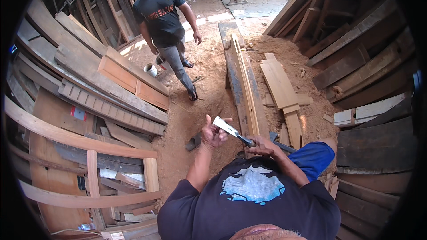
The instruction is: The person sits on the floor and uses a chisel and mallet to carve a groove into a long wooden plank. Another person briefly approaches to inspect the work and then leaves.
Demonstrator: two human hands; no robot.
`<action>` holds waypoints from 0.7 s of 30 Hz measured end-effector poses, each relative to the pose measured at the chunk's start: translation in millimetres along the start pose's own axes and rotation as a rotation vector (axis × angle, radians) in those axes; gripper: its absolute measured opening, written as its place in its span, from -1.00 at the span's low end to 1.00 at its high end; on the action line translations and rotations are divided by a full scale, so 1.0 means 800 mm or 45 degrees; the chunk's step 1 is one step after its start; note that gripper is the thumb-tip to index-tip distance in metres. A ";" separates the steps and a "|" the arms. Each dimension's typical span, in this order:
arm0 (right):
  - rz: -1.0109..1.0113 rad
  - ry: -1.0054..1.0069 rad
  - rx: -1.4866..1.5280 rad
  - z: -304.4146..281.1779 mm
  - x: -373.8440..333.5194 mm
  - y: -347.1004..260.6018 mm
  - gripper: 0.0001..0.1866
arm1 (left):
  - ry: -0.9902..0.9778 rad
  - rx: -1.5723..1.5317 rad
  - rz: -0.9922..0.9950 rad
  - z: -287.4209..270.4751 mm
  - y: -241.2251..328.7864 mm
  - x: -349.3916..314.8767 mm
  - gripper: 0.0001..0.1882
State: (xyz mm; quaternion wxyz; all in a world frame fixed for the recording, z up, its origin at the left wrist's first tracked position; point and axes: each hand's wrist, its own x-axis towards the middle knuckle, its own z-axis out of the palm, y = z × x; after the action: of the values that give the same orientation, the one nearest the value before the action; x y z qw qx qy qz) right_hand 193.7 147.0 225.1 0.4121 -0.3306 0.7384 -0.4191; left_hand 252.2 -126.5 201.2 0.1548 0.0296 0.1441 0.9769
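Note:
My right hand is closed round the dark handle of a chisel. The chisel's wide, pale blade points up and to the left, away from my body. Around the blade is my left hand, palm turned toward it, with thumb and fingers apart. One finger shows past the blade's far side; whether the fingertips touch the metal is hard to tell. Just beyond my right hand, a long, narrow wooden piece with a groove lies along a worn bench.
Pale boards lie on the sawdust-covered floor right of the bench. Planks lean along the left, with a curved wooden frame nearer. More timber is stacked right. Another person walks at the far left, near a white bucket.

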 end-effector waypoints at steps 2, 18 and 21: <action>0.083 -0.044 -0.134 0.003 -0.007 0.002 -0.58 | -0.063 -0.003 -0.012 -0.009 -0.029 -0.014 -0.02; 0.018 -0.131 0.017 0.032 0.004 0.031 -0.66 | -0.304 -0.170 -0.064 -0.027 -0.035 -0.036 -0.38; -0.010 -0.085 0.049 0.034 0.005 0.039 -0.70 | -0.362 -0.196 -0.097 -0.033 -0.034 -0.030 -0.41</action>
State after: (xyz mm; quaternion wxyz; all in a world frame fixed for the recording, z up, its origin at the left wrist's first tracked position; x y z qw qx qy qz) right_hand 211.5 147.3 187.8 0.4412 -0.3394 0.7145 -0.4237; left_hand 280.7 -116.5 167.8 0.2124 0.1499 0.0464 0.9645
